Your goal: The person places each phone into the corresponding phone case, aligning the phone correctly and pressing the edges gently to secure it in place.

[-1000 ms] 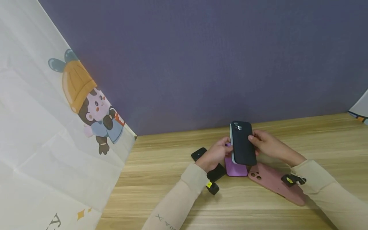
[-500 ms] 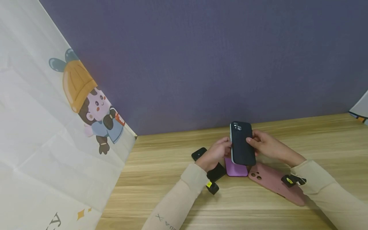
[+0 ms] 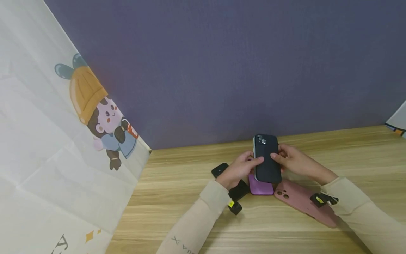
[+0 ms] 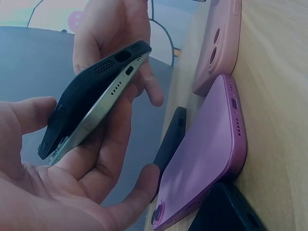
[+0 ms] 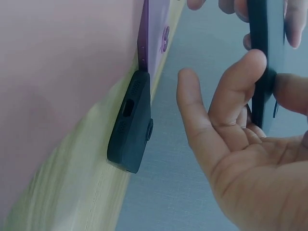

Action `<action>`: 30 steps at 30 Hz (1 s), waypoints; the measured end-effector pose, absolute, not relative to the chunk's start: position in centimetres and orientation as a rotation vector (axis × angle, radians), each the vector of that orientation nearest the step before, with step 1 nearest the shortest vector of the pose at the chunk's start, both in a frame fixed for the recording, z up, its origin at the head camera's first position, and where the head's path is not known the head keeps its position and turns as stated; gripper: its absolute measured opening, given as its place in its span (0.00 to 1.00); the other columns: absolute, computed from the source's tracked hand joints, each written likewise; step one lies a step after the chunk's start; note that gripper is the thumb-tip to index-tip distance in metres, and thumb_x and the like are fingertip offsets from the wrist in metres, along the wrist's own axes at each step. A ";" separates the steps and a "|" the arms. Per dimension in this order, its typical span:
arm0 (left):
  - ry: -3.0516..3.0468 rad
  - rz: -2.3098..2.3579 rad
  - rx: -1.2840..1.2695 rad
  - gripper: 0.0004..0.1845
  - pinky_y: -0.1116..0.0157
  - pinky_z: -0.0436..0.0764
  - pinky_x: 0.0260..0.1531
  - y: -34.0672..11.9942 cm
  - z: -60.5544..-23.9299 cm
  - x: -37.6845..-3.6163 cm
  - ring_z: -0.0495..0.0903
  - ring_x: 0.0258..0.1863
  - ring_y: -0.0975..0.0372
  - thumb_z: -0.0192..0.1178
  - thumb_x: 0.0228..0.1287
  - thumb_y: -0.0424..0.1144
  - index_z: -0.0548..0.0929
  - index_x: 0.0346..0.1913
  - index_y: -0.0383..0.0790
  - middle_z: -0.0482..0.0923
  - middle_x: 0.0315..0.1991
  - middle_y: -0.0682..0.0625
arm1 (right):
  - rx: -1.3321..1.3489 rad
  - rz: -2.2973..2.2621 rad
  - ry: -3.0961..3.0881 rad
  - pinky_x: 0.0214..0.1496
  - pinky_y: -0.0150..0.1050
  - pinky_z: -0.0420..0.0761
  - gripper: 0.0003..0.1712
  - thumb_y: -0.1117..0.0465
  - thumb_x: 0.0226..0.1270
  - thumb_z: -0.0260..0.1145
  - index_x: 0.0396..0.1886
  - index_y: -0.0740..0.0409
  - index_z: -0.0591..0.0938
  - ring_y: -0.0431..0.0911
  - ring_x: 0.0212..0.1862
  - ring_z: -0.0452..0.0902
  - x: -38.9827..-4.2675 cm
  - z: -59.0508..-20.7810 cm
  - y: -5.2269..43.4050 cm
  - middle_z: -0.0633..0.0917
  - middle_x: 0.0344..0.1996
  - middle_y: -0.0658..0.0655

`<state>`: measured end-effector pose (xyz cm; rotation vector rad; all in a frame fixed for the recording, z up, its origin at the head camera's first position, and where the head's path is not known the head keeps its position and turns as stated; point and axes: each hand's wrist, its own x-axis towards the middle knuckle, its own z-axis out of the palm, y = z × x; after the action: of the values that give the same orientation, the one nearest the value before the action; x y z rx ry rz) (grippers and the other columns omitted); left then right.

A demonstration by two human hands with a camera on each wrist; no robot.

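Note:
Both hands hold a pale phone [image 4: 107, 96] and a black phone case [image 3: 268, 164] above the table. In the left wrist view the case lies aslant over the phone's back: they meet along one side and gape along the other. My left hand [image 3: 238, 170] has its thumb on the case's back and fingers under the phone. From the other side my right hand [image 3: 295, 161] grips the pair, thumb on the case. Below lies a purple phone [image 3: 261, 187], beside a pink phone case [image 3: 306, 204] with camera holes.
A small black phone-shaped piece [image 3: 220, 170] and another black piece [image 3: 239, 191] lie partly hidden by the left wrist. Behind the purple phone, a black case-like piece [image 5: 130, 130] with a port cutout shows in the right wrist view. A dark panel [image 3: 222, 77] stands at the table's back.
The left thumb has come from the phone's edge onto the case's back. My right thumb has slid slightly inward and down. The camera cutout's view of the lenses has shifted a little.

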<state>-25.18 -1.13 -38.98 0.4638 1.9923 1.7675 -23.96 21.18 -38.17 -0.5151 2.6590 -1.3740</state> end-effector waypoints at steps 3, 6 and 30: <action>2.011 1.761 0.461 0.10 0.68 0.78 0.39 -1.1 -39.1 -25.3 0.82 0.33 0.65 0.59 0.76 0.47 0.77 0.45 0.43 0.81 0.36 0.53 | -0.524 -1.375 2.656 0.33 0.40 0.80 0.21 0.55 0.84 0.53 0.59 0.71 0.71 0.44 0.30 0.76 -23.9 -38.1 21.2 0.80 0.31 0.57; 2.030 1.758 0.450 0.10 0.68 0.77 0.38 -1.1 -39.3 -25.3 0.81 0.34 0.64 0.60 0.75 0.47 0.78 0.45 0.43 0.80 0.37 0.52 | -0.536 -1.374 2.660 0.33 0.40 0.80 0.21 0.56 0.83 0.53 0.59 0.71 0.71 0.44 0.30 0.77 -23.8 -38.0 21.1 0.80 0.31 0.57; 2.025 1.768 0.420 0.06 0.71 0.79 0.42 -0.9 -39.4 -25.0 0.84 0.32 0.65 0.57 0.77 0.40 0.77 0.48 0.41 0.89 0.38 0.42 | -0.537 -1.370 2.671 0.33 0.40 0.81 0.20 0.55 0.83 0.55 0.56 0.70 0.72 0.44 0.30 0.77 -23.9 -38.2 21.1 0.81 0.32 0.57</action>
<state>-24.97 -0.91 -39.36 0.4196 2.0246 1.7676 -23.89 21.13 -38.21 -0.5366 2.6708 -1.3700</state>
